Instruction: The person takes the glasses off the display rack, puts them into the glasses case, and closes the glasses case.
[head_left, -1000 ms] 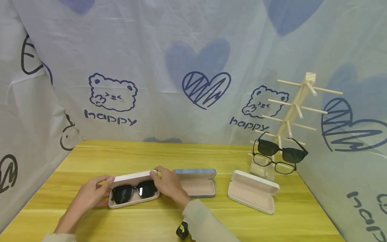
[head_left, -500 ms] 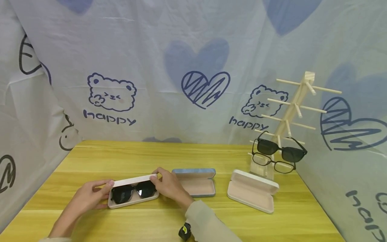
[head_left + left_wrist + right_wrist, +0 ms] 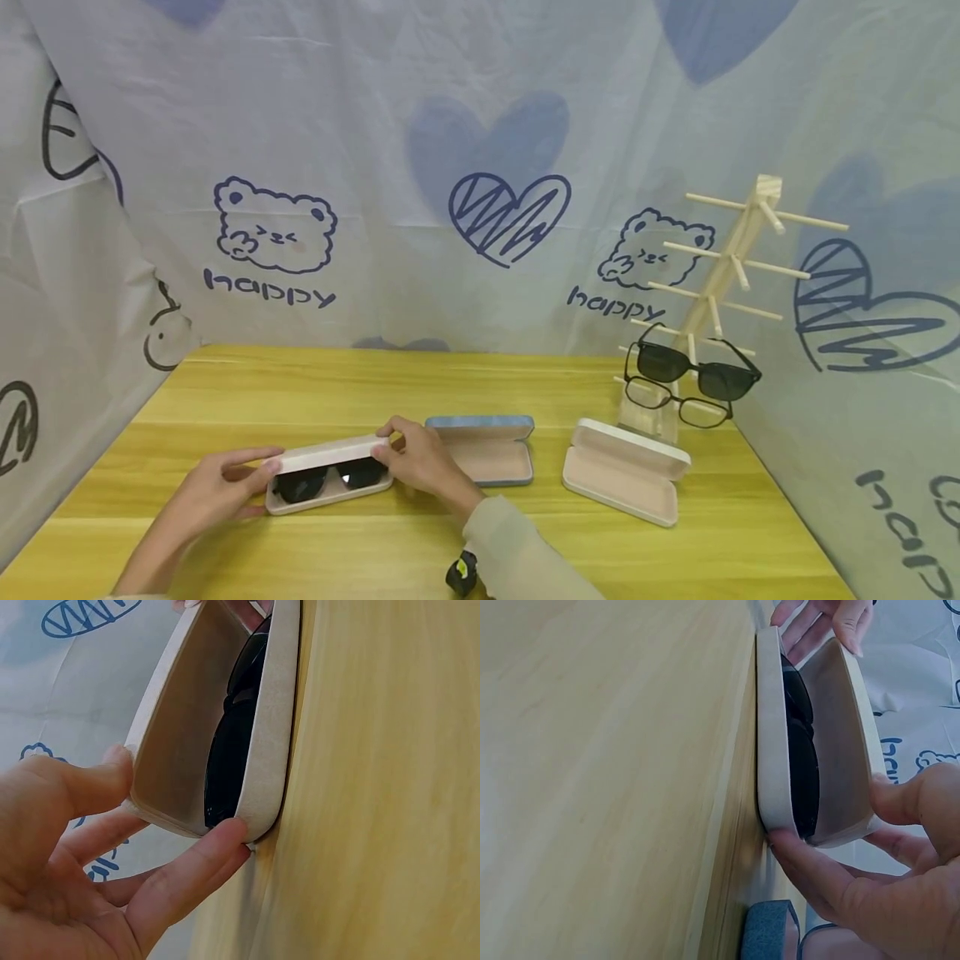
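A white glasses case (image 3: 330,454) sits at the left of the table, its lid tilted partway down over the dark sunglasses (image 3: 302,485) lying inside. At its left end, my left hand (image 3: 217,492) grips it, with the thumb on the lid's edge and fingers against the base in the left wrist view. My right hand (image 3: 422,457) holds the opposite end the same way, its thumb (image 3: 896,799) on the lid rim. The lid hides the upper part of the lenses in the head view.
Just right of my right hand stands an open blue glasses case (image 3: 491,460). Further right lies an open white case (image 3: 626,479). Behind it, a wooden display rack (image 3: 723,275) bears black sunglasses (image 3: 693,371) and clear-lens glasses (image 3: 678,402). A patterned cloth (image 3: 375,125) hangs behind the table.
Between my hands, the white case's lid has swung down toward me and now covers more of the sunglasses. Both hands keep their hold on the case ends.
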Action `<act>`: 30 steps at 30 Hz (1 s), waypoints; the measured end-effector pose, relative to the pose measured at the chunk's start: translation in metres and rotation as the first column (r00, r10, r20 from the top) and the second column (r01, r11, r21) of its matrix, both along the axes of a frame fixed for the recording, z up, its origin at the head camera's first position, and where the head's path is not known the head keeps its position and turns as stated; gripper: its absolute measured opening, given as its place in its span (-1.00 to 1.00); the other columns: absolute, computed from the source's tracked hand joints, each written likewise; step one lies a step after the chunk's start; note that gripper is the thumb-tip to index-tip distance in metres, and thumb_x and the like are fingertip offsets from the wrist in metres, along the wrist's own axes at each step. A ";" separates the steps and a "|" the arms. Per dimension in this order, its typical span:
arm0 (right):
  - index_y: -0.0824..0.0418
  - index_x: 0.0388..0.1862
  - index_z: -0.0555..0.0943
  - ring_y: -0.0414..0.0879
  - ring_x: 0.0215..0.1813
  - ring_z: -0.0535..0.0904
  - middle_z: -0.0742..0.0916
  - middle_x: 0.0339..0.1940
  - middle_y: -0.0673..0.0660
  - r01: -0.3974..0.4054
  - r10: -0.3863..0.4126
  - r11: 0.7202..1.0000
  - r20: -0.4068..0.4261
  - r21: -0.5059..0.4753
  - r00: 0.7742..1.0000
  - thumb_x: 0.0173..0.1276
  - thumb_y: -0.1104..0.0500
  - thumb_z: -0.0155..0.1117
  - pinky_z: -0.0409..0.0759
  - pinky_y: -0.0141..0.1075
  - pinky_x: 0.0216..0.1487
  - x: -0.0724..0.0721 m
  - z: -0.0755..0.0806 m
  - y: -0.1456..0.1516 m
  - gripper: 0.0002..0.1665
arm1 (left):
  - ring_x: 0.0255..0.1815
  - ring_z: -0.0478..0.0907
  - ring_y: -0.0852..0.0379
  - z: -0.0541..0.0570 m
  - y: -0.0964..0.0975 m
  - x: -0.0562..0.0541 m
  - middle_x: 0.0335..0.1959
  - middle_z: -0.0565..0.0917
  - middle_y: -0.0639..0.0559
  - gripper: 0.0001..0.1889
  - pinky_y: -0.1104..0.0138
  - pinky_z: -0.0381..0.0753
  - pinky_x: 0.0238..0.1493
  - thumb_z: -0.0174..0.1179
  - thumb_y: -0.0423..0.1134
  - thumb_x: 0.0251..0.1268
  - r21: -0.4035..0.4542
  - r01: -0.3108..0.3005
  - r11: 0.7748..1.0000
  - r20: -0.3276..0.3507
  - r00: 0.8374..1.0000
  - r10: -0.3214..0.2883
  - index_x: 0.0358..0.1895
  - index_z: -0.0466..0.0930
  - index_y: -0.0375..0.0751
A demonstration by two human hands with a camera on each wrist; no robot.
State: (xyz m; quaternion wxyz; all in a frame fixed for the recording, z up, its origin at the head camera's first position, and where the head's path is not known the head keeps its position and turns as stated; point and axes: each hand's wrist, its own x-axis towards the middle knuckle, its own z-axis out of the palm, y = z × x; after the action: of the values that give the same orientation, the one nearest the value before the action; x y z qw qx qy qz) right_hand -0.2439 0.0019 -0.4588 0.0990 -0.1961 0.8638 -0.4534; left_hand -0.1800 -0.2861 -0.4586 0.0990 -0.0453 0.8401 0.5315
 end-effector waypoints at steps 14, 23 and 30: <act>0.10 -0.09 0.68 0.02 0.08 0.77 0.80 0.11 0.14 -0.024 0.023 1.000 -0.091 -0.010 0.996 0.47 0.10 0.38 0.75 -0.24 0.05 0.003 -0.010 0.002 -0.87 | -0.14 0.77 0.11 -0.005 -0.006 0.001 0.08 0.72 -0.40 -0.45 0.24 0.82 -0.16 0.33 -0.28 0.42 -0.018 0.041 0.999 -0.041 0.998 -0.042 0.38 0.47 -0.47; 0.10 0.04 0.71 0.02 0.20 0.70 0.80 0.10 0.06 0.028 -0.026 0.999 -0.121 0.016 0.992 0.45 0.15 0.38 0.23 0.17 0.62 0.007 -0.016 0.000 -0.77 | -0.13 0.75 0.25 -0.006 -0.002 0.001 0.14 0.72 -0.38 -0.42 0.43 0.74 -0.22 0.51 -0.16 0.21 -0.175 0.000 0.985 -0.074 0.997 -0.013 0.28 0.64 -0.31; 0.16 -0.01 0.72 -0.15 -0.12 0.72 0.84 -0.03 0.10 0.002 0.018 0.995 -0.214 0.096 0.977 0.29 0.20 0.53 0.59 -0.34 0.12 0.009 -0.015 0.001 -0.71 | -0.15 0.76 0.16 -0.001 -0.001 -0.002 0.07 0.76 -0.34 -0.38 0.45 0.71 -0.24 0.58 -0.20 0.09 -0.209 0.034 0.977 -0.070 0.996 -0.050 0.23 0.66 -0.38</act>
State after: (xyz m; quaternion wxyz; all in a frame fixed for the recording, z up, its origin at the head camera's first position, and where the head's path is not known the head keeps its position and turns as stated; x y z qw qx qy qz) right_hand -0.2351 0.0030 -0.4737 0.0160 -0.2425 0.8893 -0.3874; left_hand -0.1816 -0.2872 -0.4595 0.0736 -0.0178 0.8949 0.4398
